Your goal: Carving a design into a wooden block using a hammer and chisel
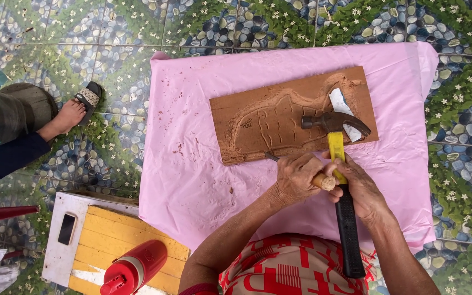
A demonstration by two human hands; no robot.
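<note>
Left hand wraps chisel, tip against carved board on pink sheet. Right hand chokes hammer high on its yellow neck. Head-heavy, stiff tool; rubber grip lower likely steadier.

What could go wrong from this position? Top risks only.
1. The hammer is gripped by the right hand high on its handle, right beside the left hand on the chisel; a miss could hit fingers.
2. The board lies unclamped on pink sheet; it may slide.
3. A slipped chisel could gouge the carving.
</note>
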